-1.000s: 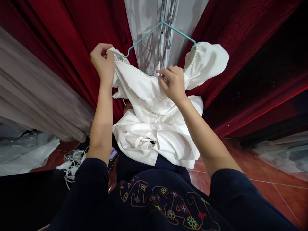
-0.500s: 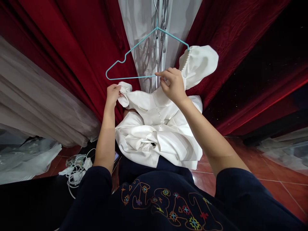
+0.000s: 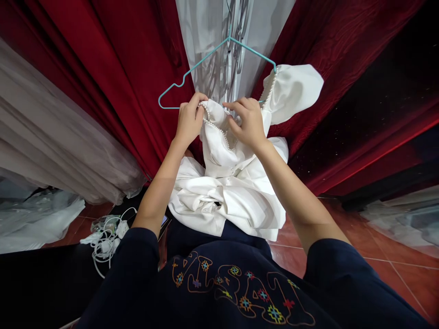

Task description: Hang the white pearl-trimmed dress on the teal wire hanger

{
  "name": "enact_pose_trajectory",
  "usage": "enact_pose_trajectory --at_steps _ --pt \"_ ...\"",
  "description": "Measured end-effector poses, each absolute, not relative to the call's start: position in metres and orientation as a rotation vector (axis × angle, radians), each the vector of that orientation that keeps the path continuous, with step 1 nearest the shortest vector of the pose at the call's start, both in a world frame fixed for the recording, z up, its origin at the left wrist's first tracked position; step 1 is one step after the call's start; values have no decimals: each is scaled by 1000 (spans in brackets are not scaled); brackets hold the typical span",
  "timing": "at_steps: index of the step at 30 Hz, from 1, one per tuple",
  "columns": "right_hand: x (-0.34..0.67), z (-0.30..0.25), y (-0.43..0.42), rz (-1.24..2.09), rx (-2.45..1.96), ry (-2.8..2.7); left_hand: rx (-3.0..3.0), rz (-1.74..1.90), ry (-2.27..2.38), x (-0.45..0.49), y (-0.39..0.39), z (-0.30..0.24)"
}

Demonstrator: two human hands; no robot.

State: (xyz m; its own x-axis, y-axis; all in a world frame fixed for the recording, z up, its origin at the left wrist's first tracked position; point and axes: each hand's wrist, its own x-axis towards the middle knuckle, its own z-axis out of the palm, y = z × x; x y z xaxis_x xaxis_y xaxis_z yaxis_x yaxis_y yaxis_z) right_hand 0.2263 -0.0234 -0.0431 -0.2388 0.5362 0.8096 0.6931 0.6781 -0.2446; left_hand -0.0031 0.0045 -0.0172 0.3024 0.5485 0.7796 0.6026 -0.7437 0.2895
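Note:
A white dress (image 3: 222, 157) with a pearl-beaded neckline lies bunched over my lap, its bodice raised. Its right puffed sleeve (image 3: 297, 93) hangs from the right end of a light-blue hanger (image 3: 207, 57). My left hand (image 3: 190, 119) pinches the dress's left sleeve by its beaded edge, in front of the hanger's lower bar. My right hand (image 3: 247, 119) is closed on the hanger's lower bar, thumb and forefinger near the middle; the dress partly hides the bar there. The left end of the hanger carries no cloth.
Red curtains (image 3: 144, 68) hang on both sides, with white cloth and several hangers (image 3: 236, 55) between them. White cables (image 3: 108, 242) lie on a black surface at lower left. Sheer pale fabric (image 3: 68, 137) hangs at left. Red tiles (image 3: 387, 242) cover the floor.
My left hand has moved right and up, bringing the left sleeve toward the hanger's lower bar. The neckline has folded inward. My right hand stays at the hanger.

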Motion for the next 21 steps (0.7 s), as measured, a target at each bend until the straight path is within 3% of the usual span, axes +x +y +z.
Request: enact_pose_trajectory --at_steps 4,9,15,21 --pt "243 -29 -17 -175 -915 -1969 -2488 -1456 -1137 -2 5 -21" --pt "278 -7 5 -382 -1082 -1476 -2560 -1515 -1133 -7 -2 -14" --pt "317 15 10 -30 -1149 -1545 -2563 -1467 -1147 -15 -4 -7" --pt "357 27 17 -143 -1228 -1242 -2592 -1428 -1139 -17 -2 -6"
